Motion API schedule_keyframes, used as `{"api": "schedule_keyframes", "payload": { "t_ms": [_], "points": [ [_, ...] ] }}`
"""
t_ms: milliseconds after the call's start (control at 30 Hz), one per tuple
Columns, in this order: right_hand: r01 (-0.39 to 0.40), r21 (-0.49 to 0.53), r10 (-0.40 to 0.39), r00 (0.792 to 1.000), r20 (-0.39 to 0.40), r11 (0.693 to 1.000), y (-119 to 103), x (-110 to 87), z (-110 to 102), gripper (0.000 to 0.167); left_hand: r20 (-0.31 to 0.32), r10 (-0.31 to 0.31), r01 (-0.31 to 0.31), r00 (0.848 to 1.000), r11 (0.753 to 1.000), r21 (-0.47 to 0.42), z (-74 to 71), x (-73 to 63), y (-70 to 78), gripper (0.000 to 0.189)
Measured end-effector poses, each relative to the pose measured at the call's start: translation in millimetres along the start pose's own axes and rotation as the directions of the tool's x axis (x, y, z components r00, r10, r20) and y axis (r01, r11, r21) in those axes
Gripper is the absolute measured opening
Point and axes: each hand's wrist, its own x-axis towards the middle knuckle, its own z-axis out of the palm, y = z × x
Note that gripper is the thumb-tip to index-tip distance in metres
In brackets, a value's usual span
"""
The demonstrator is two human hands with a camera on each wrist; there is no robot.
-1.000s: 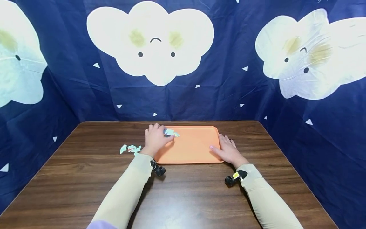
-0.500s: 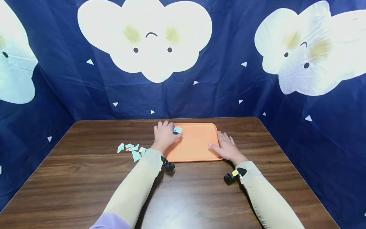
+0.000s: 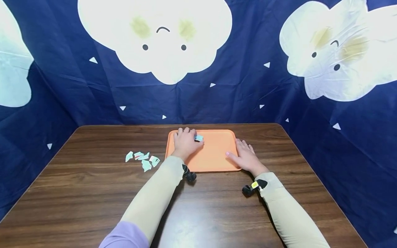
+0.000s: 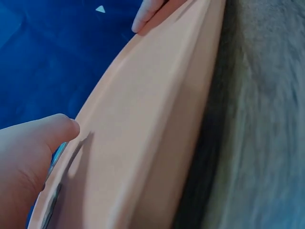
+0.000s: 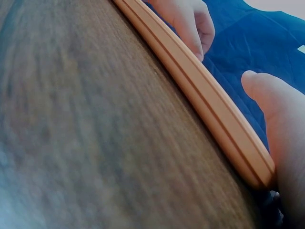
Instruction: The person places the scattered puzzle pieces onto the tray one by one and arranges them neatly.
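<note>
My left hand [image 3: 186,143] is over the left half of an orange tray [image 3: 214,151], pinching a small light-blue scrap [image 3: 199,138] that looks like torn paper. In the left wrist view the thumb reaches over the tray, with thin bluish and grey edges below it; the other fingers are mostly hidden. My right hand [image 3: 246,158] rests at the tray's right edge. Its thumb lies over the rim, while the straight fingers stretch along the outside on the table.
Several jagged pale-green scraps [image 3: 146,165], some marked with red, lie on the brown wooden table [image 3: 198,203] left of the tray. A dark blue curtain [image 3: 186,103] with white cloud prints hangs behind the table's far edge.
My left hand has moved right across the tray with the scrap at its fingers, uncovering the tray's left edge and more scraps on the table. My right hand stays at the rim.
</note>
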Motion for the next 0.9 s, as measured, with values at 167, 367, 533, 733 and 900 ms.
{"api": "schedule_keyframes", "payload": {
  "t_ms": [167, 367, 533, 733, 900],
  "points": [
    [0.003, 0.0, -0.003, 1.0, -0.009, 1.0, -1.1, 0.5, 1.4, 0.096, 0.039, 0.014, -0.015, 0.999, 0.999, 0.03, 4.7, 0.4, 6.9, 0.039],
    [-0.005, 0.024, 0.005, 1.0, -0.012, 1.0, -3.2, -1.6, 2.9, 0.095, 0.05, 0.015, -0.018, 0.999, 0.998, 0.064, 9.1, -1.2, 12.7, 0.041],
    [-0.008, 0.022, 0.009, 1.0, -0.021, 1.0, -1.4, -3.5, 2.9, 0.096, 0.074, 0.013, -0.019, 0.997, 0.996, 0.086, 11.1, -2.6, 15.3, 0.047],
    [0.0, 0.02, 0.001, 1.0, -0.031, 1.0, 0.9, -4.4, 3.6, 0.097, 0.071, 0.029, -0.035, 0.997, 0.996, 0.081, 13.1, -2.2, 14.7, 0.051],
    [-0.003, 0.03, 0.004, 1.0, -0.031, 1.0, -2.8, -3.7, 0.5, 0.095, 0.055, 0.056, -0.06, 0.997, 0.995, 0.075, 12.2, -0.2, 11.2, 0.049]
  ]
}}
